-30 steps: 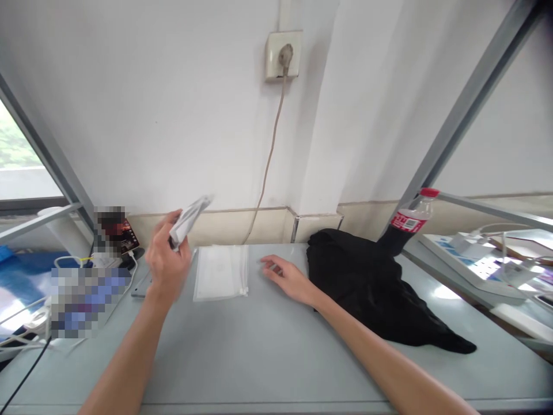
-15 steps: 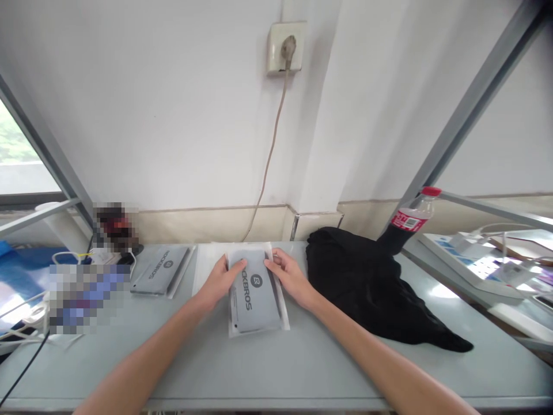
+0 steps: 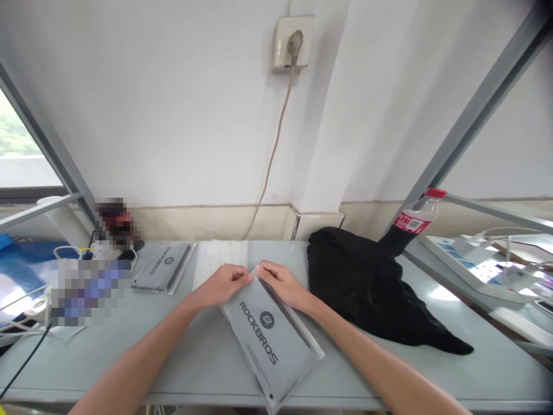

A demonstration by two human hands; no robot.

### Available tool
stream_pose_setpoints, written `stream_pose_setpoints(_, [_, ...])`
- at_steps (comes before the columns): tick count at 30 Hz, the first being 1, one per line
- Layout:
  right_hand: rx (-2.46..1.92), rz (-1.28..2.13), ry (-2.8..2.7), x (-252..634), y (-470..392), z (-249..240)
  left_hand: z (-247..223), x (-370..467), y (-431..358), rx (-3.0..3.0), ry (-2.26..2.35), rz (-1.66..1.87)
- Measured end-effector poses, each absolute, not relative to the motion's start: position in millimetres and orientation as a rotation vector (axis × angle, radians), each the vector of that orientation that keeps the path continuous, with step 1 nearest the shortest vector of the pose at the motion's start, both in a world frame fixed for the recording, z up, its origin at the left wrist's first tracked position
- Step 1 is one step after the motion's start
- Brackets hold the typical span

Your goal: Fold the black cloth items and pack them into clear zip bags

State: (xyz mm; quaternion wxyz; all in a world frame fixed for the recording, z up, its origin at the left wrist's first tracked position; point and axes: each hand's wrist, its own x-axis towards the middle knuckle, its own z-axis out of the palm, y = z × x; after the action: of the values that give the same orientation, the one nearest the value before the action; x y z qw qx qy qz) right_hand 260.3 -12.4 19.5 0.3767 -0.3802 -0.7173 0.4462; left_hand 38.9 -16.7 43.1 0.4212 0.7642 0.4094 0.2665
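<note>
A frosted plastic bag [image 3: 270, 346] printed ROCKBROS, with something flat and grey inside, slants across the table toward its front edge. My left hand [image 3: 227, 282] pinches the bag's far end between thumb and fingers. Close beside it, my right hand [image 3: 280, 282] has its fingers closed on the same end, near the corner. Behind my left hand lies a flat whitish translucent sheet or bag [image 3: 221, 253]. A second ROCKBROS bag [image 3: 159, 268] rests farther left on the table.
Black cloth [image 3: 358, 282] lies crumpled right of my hands, with a red-capped bottle of dark drink [image 3: 412, 222] leaning behind it. Cables [image 3: 34, 314] and blurred items crowd the left end. A plugged cord [image 3: 276, 138] hangs down the wall. Metal posts [image 3: 470, 115] flank the table.
The bag has turned and come nearer, its lower end now toward the front right. My hands have moved from its two sides to its far end, close together.
</note>
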Motion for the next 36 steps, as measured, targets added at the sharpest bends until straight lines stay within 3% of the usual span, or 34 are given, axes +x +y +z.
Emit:
stream_pose_setpoints(11, [-0.973,1.365,-1.823,278,-12,33,65,-11,20,1.801,1.569,1.34])
stream_pose_setpoints(25, [-0.807,1.502,-1.735,271,-18,37,44,18,10,1.739,1.292,1.214])
stream_pose_setpoints(32, [-0.788,1.655,-1.824,265,-24,35,31,42,-5,1.674,1.342,1.406])
stream_pose_setpoints(36, [-0.884,1.445,-1.646,263,-19,26,32,45,-7,1.371,1.328,1.451])
